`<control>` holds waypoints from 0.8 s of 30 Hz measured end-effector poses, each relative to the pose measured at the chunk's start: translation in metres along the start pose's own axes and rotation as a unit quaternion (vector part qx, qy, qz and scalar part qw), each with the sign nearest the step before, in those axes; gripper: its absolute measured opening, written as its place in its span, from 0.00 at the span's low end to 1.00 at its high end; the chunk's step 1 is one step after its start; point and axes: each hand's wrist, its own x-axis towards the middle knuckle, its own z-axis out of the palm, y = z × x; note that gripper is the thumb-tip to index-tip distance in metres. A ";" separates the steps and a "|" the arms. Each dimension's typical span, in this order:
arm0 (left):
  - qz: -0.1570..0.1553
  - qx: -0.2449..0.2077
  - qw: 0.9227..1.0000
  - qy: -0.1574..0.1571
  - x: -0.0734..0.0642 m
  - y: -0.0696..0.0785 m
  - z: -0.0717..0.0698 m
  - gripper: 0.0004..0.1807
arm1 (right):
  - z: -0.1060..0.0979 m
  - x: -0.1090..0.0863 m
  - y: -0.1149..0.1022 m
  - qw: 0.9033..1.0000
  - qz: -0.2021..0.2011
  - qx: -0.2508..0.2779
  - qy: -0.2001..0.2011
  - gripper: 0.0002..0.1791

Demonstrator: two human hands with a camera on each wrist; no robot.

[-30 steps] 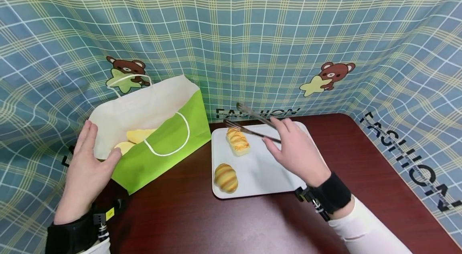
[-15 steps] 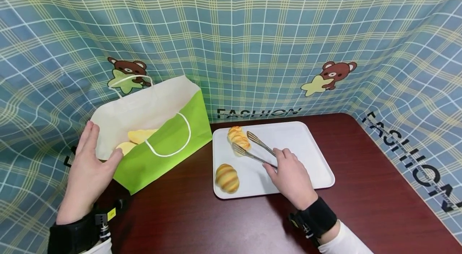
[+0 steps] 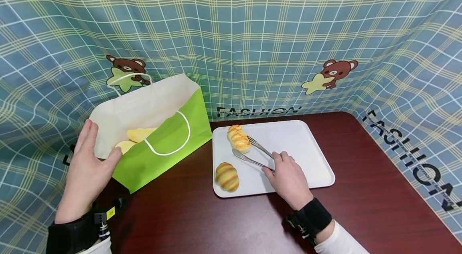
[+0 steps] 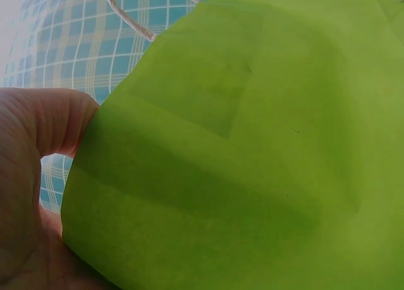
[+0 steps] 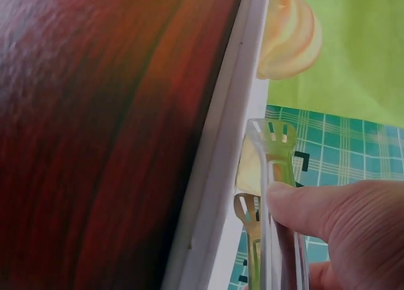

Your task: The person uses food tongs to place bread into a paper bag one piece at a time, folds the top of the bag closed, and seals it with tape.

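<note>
My left hand (image 3: 88, 164) rests at the left edge of a green paper bag (image 3: 166, 146), fingers straight along its back side. In the left wrist view, the thumb (image 4: 63, 116) reaches the bag's edge. My right hand (image 3: 290, 178) grips metal tongs (image 3: 254, 161) over the white tray (image 3: 288, 138). The tongs' two spread arms end on either side of the lower end of an oblong bread with a golden, streaked top (image 3: 239, 138). A round striped bun (image 3: 227, 176) lies at the tray's front left corner. In the right wrist view, the thumb presses on one tong arm (image 5: 278, 176).
Yellow bread pieces (image 3: 141, 135) show inside the bag, whose white handle (image 3: 180, 148) loops over its front. Dark reddish wood of the table (image 3: 202, 222) surrounds the tray. A plaid cloth (image 3: 249, 45) hangs behind and at both sides.
My right hand has come down and toward me with the tongs, whose tips moved from above the bread to either side of its lower end. The left hand stays at the bag.
</note>
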 end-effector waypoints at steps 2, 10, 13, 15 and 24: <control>0.001 0.001 1.000 0.001 0.000 0.000 0.000 0.43 | 0.001 0.000 0.000 1.000 0.000 -0.001 0.000 0.34; 0.001 0.002 1.000 -0.001 0.000 -0.001 0.000 0.43 | 0.003 0.001 0.002 1.000 -0.007 -0.006 0.003 0.32; 0.000 0.001 1.000 -0.001 0.000 -0.001 0.000 0.43 | 0.003 0.002 0.003 1.000 -0.009 -0.008 0.005 0.30; 0.000 0.001 1.000 -0.003 -0.001 -0.001 0.000 0.43 | 0.003 0.002 0.004 1.000 -0.009 -0.009 0.005 0.30; 0.004 -0.003 1.000 -0.007 0.000 -0.002 0.000 0.43 | 0.002 0.003 0.006 1.000 -0.008 -0.008 -0.002 0.28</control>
